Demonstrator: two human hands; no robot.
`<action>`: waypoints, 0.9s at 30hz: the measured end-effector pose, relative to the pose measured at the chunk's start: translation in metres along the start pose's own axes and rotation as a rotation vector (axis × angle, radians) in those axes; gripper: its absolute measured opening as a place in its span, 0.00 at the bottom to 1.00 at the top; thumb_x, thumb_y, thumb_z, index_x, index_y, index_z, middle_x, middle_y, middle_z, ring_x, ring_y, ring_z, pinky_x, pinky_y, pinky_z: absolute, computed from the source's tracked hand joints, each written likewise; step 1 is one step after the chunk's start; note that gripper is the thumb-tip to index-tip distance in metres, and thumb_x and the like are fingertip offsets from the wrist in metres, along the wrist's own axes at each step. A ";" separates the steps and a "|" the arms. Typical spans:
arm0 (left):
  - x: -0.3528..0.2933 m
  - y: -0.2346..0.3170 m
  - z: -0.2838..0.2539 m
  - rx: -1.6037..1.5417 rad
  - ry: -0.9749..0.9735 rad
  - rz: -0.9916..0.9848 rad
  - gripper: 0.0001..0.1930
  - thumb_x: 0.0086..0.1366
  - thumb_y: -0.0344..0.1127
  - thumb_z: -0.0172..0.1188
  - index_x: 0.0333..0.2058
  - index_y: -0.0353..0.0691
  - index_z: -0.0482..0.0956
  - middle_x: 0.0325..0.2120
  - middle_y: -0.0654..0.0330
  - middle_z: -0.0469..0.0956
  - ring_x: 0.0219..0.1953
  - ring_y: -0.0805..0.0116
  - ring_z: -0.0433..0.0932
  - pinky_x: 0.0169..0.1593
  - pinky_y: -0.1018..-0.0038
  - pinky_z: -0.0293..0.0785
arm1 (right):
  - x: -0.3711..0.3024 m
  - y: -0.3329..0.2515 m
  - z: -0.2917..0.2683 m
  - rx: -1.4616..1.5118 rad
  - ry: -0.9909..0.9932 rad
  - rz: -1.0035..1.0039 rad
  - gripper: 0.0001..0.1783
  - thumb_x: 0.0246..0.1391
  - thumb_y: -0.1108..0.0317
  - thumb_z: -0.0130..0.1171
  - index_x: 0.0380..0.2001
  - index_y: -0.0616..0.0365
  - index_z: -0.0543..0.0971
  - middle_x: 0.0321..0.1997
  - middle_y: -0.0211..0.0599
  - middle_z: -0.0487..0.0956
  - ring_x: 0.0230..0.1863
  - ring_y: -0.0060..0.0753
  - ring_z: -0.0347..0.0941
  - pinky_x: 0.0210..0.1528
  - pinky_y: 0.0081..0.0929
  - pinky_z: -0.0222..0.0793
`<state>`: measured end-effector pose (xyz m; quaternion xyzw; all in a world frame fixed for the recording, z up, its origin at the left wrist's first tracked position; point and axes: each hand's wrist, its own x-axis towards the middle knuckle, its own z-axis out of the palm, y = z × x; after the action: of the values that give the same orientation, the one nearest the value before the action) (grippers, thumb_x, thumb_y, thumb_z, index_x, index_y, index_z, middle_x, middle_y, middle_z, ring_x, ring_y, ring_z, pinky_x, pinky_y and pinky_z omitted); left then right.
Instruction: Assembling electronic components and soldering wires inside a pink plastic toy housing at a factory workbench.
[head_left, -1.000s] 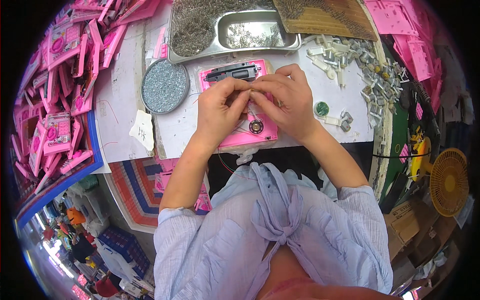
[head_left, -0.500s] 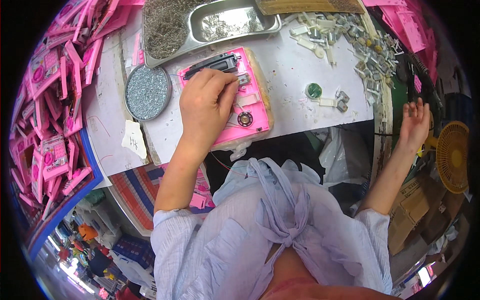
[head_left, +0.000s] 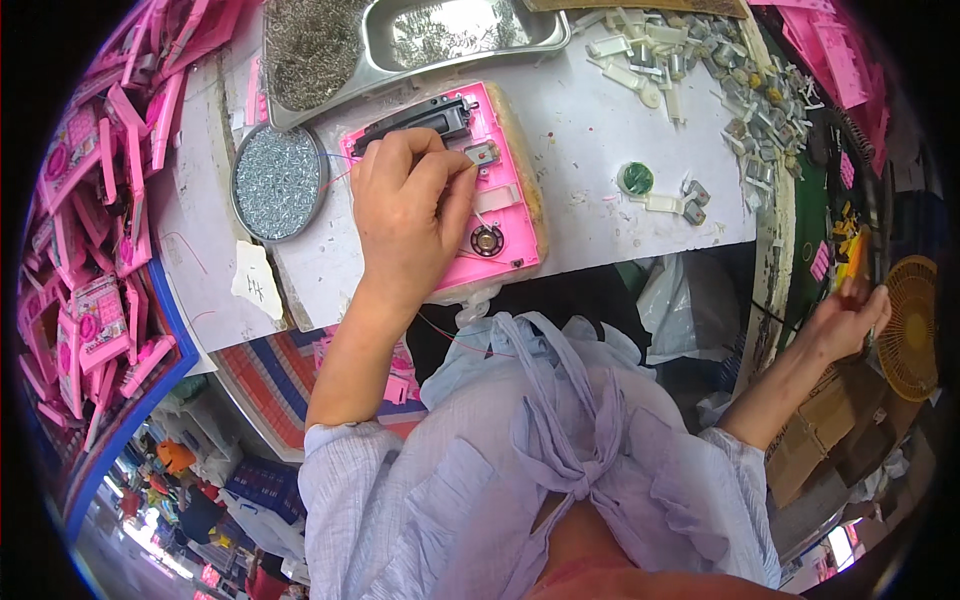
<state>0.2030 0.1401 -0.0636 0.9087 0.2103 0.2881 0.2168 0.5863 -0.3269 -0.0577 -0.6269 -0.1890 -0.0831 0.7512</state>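
My left hand [head_left: 412, 205] lies over an open pink plastic housing [head_left: 512, 222]. Thumb and forefinger are pinched together at the edge of a small silver motor [head_left: 484, 153] in it. A black battery box [head_left: 425, 120] runs along the housing's far side, and a white plastic part [head_left: 496, 198] and a small round speaker [head_left: 487, 240] sit nearer me. Thin red and blue wires stick out left of the hand. Far right, my right hand [head_left: 845, 322] has its fingers curled below a yellow-orange object [head_left: 856, 262]; what they grip is partly hidden.
A round dish of small screws [head_left: 279, 185] stands left of the housing. Beyond is a metal tray [head_left: 470, 30] with springs. Motors with white gearboxes [head_left: 760, 120] lie heaped at back right, near a green-topped round container [head_left: 635, 179]. Pink housings [head_left: 100, 320] pile up left; a yellow fan [head_left: 910, 330] stands right.
My right hand has moved down and its raised fingers have curled in; the yellow-orange object now shows above it. My left hand stays at the motor. The view has shifted slightly.
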 end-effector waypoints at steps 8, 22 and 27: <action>0.001 0.000 0.003 0.016 -0.006 0.010 0.08 0.53 0.26 0.71 0.32 0.39 0.82 0.33 0.58 0.76 0.36 0.60 0.75 0.41 0.66 0.68 | -0.143 -0.022 0.253 0.155 -0.698 0.401 0.15 0.60 0.68 0.64 0.47 0.65 0.77 0.35 0.37 0.78 0.33 0.25 0.73 0.34 0.21 0.67; 0.000 0.000 0.002 0.019 -0.003 -0.001 0.07 0.52 0.27 0.71 0.31 0.40 0.82 0.33 0.60 0.76 0.36 0.61 0.75 0.42 0.66 0.68 | -0.159 -0.015 0.291 0.071 -0.861 0.153 0.14 0.50 0.79 0.68 0.40 0.62 0.78 0.26 0.31 0.72 0.26 0.21 0.63 0.28 0.21 0.55; 0.000 0.000 0.002 0.031 -0.002 0.003 0.07 0.53 0.28 0.71 0.31 0.40 0.82 0.34 0.60 0.76 0.37 0.61 0.75 0.43 0.66 0.68 | -0.160 -0.013 0.293 0.073 -0.870 0.141 0.14 0.50 0.78 0.69 0.40 0.62 0.78 0.27 0.32 0.74 0.26 0.22 0.64 0.28 0.21 0.55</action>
<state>0.2042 0.1392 -0.0649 0.9126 0.2132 0.2840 0.2027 0.3828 -0.0621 -0.0665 -0.5879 -0.4470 0.2468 0.6275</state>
